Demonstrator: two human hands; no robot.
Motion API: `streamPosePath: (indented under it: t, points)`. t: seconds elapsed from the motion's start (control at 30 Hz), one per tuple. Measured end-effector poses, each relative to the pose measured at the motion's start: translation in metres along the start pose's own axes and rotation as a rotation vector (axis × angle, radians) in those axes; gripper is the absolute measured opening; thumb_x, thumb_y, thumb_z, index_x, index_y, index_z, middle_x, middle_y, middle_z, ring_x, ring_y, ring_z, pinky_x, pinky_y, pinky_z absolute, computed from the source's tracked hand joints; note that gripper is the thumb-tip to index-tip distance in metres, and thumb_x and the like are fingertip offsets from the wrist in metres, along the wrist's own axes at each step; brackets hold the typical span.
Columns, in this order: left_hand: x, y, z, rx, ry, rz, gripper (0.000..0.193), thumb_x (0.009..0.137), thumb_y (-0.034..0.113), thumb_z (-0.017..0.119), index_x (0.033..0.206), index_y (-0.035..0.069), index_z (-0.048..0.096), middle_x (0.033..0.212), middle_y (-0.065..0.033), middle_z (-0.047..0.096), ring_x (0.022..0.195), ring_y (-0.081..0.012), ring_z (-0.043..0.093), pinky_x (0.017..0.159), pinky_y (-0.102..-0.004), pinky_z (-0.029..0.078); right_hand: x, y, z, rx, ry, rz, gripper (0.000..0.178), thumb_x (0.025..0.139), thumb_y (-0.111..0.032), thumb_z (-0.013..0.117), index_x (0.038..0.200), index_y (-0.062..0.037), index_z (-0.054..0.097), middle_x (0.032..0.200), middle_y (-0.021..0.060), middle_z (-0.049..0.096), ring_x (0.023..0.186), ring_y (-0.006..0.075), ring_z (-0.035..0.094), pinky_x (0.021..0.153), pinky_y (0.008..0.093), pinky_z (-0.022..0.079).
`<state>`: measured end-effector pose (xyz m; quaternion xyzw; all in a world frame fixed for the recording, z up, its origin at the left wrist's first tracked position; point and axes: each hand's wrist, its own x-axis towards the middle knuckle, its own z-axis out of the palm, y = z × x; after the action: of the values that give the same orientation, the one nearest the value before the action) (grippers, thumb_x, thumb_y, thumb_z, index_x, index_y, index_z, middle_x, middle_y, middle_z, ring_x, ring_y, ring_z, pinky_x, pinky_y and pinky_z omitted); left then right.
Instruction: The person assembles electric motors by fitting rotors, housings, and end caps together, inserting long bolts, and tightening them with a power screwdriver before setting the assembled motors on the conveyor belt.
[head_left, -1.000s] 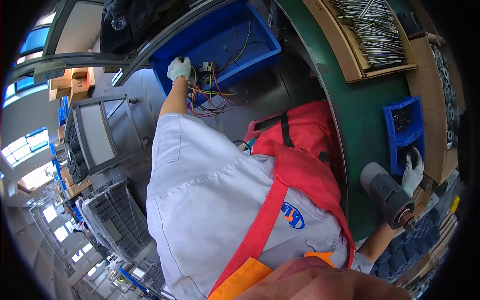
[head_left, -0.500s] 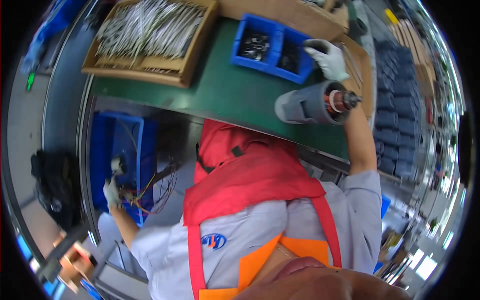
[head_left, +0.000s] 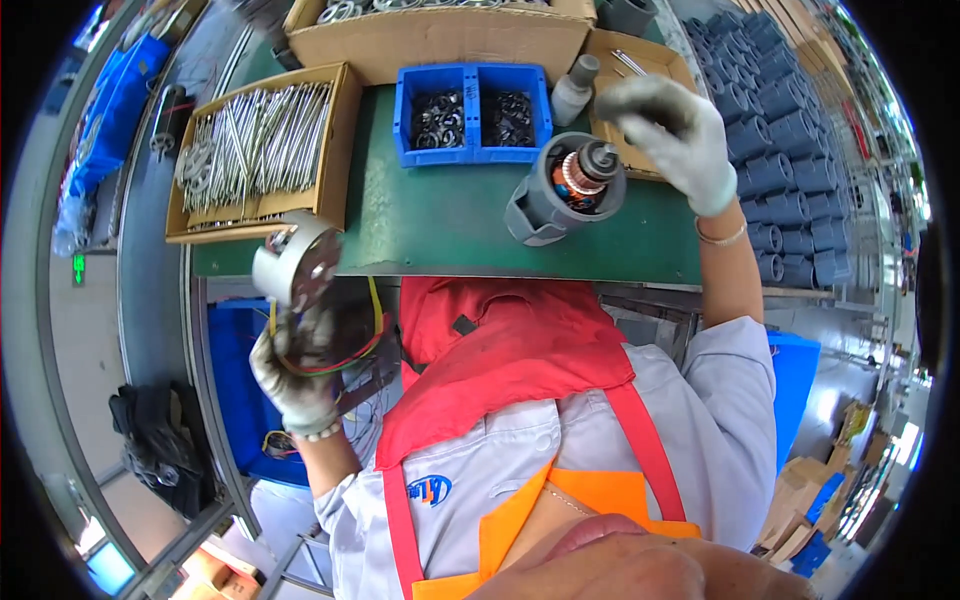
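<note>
My left hand (head_left: 290, 385), in a pale work glove, grips a round silver-grey motor end cap (head_left: 298, 262) by its lower part, blurred by motion. Yellow, red and green wires (head_left: 345, 362) loop from it. The cap is raised beside the near left edge of the bench. A grey motor housing (head_left: 540, 212) stands on the bench with an armature (head_left: 585, 170) inside, its copper windings and shaft end showing at the top. Just right of and above it, my gloved right hand (head_left: 685, 145) is open, fingers curved and thumb apart, with nothing visible between them.
A blue two-part bin (head_left: 473, 157) of small dark parts sits on the green bench (head_left: 400, 240). Left of it is a carton (head_left: 345, 140) of long metal rods. Behind stands a larger carton (head_left: 440, 45). Grey housings (head_left: 775, 175) are stacked at right. A blue crate (head_left: 230, 400) lies below left.
My left hand has lifted the wired end cap out of the blue crate up toward the bench. My right hand has come from beside the two-part bin to the housing, which now stands more upright.
</note>
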<state>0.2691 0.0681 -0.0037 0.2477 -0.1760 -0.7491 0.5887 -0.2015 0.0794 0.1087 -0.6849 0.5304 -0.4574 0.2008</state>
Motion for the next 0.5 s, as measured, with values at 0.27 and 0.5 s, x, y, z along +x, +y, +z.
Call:
streamPosePath:
  t: [0.27, 0.5]
  points:
    - [0.041, -0.078, 0.144, -0.003, -0.330, -0.274, 0.031, 0.095, 0.029, 0.057, 0.089, 0.000, 0.061, 0.137, -0.0252, 0.047, 0.128, -0.0396, 0.047, 0.099, -0.0447, 0.051, -0.028, -0.014, -0.007, -0.740, 0.017, -0.625, 0.025, 0.074, -0.014, 0.073, 0.099, -0.0131, 0.069, 0.097, 0.0041, 0.069, 0.081, 0.0226, 0.069, 0.064, 0.0332, 0.053]
    - [0.024, -0.120, 0.198, -0.133, -0.576, -0.538, 0.047, 0.096, 0.039, 0.056, 0.062, 0.011, 0.039, 0.138, -0.0259, 0.046, 0.134, -0.0328, 0.043, 0.113, -0.0470, 0.034, -0.056, -0.056, -0.009, -0.311, 0.211, -0.250, 0.052, 0.079, -0.011, 0.070, 0.128, -0.0023, 0.055, 0.123, 0.0177, 0.063, 0.104, 0.0304, 0.065, 0.093, 0.0408, 0.049]
